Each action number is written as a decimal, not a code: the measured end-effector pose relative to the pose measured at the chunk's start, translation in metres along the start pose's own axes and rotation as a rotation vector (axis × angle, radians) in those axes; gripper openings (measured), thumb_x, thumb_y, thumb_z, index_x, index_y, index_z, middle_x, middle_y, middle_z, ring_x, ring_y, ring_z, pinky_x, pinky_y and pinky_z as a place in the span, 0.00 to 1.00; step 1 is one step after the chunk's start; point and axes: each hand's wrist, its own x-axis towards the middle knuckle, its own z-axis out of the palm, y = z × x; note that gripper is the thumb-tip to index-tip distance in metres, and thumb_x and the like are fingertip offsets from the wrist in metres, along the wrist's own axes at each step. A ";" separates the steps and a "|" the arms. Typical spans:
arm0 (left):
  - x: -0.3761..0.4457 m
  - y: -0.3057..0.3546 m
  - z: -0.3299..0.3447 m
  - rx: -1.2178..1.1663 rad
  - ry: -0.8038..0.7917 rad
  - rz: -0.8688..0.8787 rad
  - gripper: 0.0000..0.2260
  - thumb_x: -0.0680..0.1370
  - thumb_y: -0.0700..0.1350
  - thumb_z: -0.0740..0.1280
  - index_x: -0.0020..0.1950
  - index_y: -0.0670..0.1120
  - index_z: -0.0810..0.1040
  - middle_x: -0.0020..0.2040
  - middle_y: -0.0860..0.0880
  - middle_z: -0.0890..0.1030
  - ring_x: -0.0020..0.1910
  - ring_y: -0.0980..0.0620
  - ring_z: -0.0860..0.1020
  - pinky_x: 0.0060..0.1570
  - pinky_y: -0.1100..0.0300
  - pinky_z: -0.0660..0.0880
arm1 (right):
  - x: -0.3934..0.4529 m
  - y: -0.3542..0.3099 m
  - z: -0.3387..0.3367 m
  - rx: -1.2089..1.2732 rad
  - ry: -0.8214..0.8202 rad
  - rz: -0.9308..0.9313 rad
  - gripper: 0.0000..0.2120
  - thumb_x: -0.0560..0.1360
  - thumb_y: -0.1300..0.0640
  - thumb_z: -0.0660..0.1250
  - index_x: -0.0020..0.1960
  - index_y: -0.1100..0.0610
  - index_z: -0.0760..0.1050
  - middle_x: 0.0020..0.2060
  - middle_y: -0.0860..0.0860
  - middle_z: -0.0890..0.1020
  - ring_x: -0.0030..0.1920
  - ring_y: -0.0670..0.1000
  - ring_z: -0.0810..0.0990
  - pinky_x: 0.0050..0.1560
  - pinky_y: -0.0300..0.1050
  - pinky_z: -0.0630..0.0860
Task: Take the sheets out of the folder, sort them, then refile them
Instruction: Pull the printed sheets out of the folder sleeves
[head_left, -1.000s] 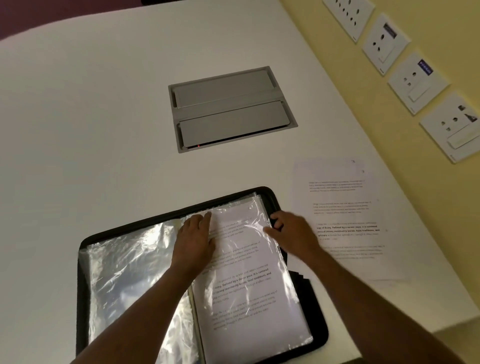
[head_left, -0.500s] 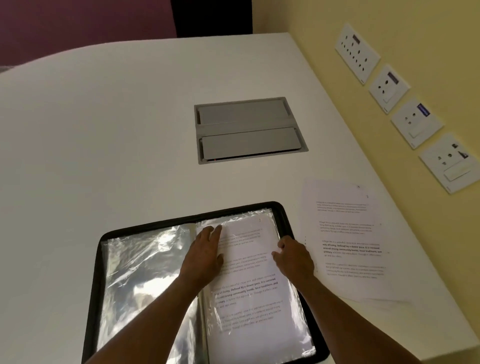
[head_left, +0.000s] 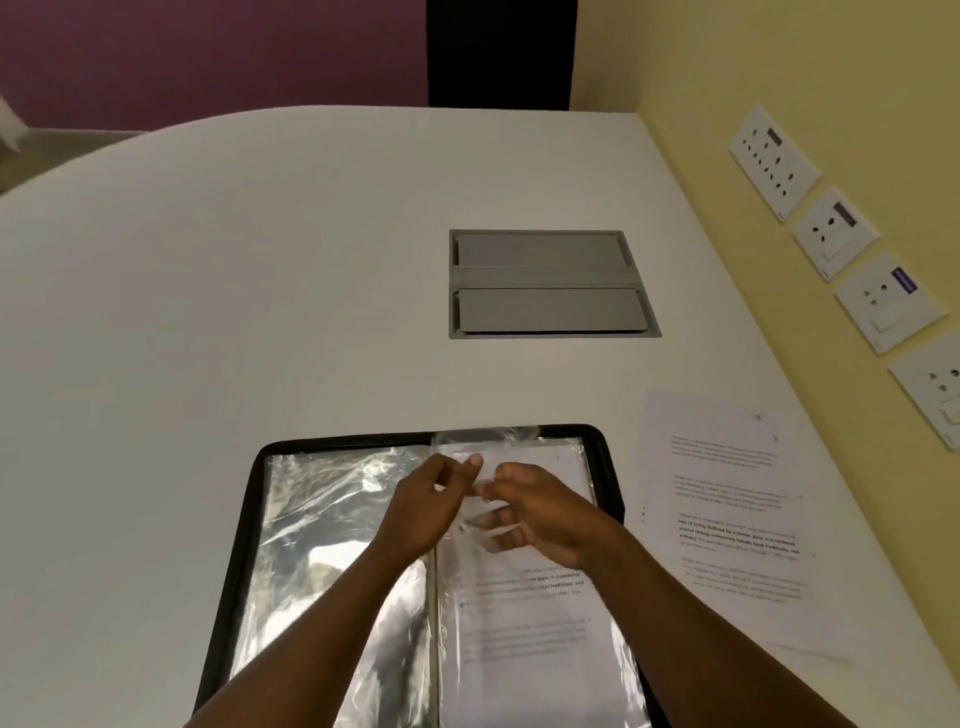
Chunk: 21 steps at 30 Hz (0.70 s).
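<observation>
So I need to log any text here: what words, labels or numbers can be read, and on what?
Loose sheet on the table: printed paragraphs, too blurred to read.
Sheet in the folder sleeve: bold fragment "local traditions, and"; the rest is blurred.
Wall sockets: blue labels, unreadable.

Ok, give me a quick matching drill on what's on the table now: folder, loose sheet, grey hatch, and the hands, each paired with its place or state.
Things:
1 folder
2 loose sheet
3 grey hatch
4 hands: left hand, right hand

Places or states:
a flat on the table, right of the folder
b set into the tabletop, closed
c lying open, black rim
d together at a clear sleeve

Pairs: 1-c, 2-a, 3-b, 4-d
</observation>
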 end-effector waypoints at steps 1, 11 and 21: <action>-0.003 0.004 -0.009 -0.086 -0.027 -0.069 0.24 0.69 0.71 0.63 0.47 0.51 0.80 0.44 0.53 0.83 0.45 0.54 0.82 0.48 0.52 0.79 | 0.005 -0.001 0.010 -0.001 -0.038 -0.017 0.06 0.78 0.56 0.65 0.53 0.58 0.76 0.56 0.55 0.83 0.54 0.55 0.83 0.53 0.51 0.77; -0.033 -0.018 -0.108 -0.269 -0.083 -0.402 0.08 0.78 0.47 0.65 0.50 0.45 0.81 0.46 0.47 0.85 0.41 0.48 0.84 0.47 0.52 0.77 | 0.032 0.011 0.109 0.109 -0.274 0.028 0.22 0.73 0.66 0.57 0.28 0.50 0.80 0.46 0.47 0.83 0.56 0.43 0.80 0.62 0.41 0.69; -0.013 -0.092 -0.156 -0.069 0.175 -0.641 0.05 0.69 0.35 0.74 0.41 0.33 0.82 0.39 0.35 0.82 0.34 0.42 0.80 0.34 0.55 0.76 | 0.071 0.068 0.098 -0.719 0.238 -0.120 0.03 0.73 0.56 0.67 0.44 0.51 0.80 0.45 0.47 0.83 0.48 0.49 0.80 0.50 0.42 0.76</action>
